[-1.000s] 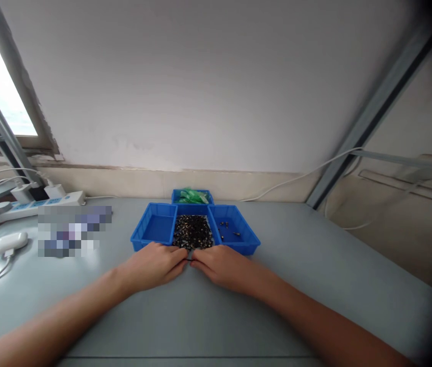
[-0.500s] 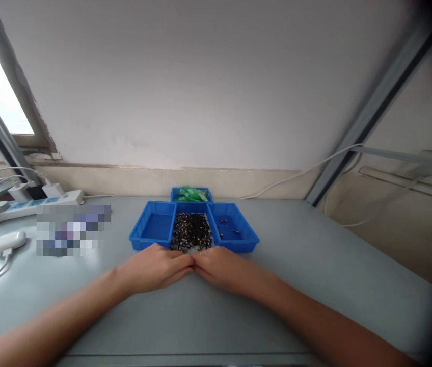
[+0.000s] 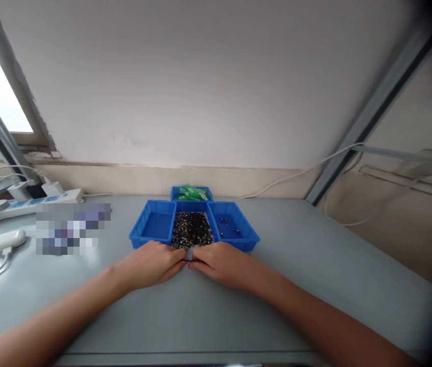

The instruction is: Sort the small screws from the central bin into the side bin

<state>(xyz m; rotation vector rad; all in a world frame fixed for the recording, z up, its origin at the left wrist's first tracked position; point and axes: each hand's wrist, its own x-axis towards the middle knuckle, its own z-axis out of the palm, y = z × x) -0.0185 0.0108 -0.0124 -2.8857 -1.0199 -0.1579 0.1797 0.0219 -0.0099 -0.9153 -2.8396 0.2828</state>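
Just in front of the blue bins, my left hand (image 3: pixel 157 265) and my right hand (image 3: pixel 222 265) face each other with fingers pinched. A small thin dark piece (image 3: pixel 188 261) spans the gap between their fingertips, and both pinch an end of it; its exact kind is too small to tell. Right beyond the fingers lies a heap of small dark and brassy metal parts (image 3: pixel 193 228) in the middle blue bin (image 3: pixel 192 206). The right blue bin (image 3: pixel 254 239) holds several small metal pieces. Beside my left hand stands the left blue bin (image 3: pixel 134 239), its blue floor showing.
Behind these, a smaller blue bin (image 3: pixel 174 193) holds green plastic bags (image 3: pixel 192 192). At the left are a white power strip (image 3: pixel 40 204) with plugs, a white case (image 3: pixel 8 239) on a cable, and a blurred-out patch. A metal post (image 3: pixel 334 158) rises at the right.
My hands have moved slightly apart from touching fingertips, and a thin dark piece now shows between them. The bins have stayed in place.
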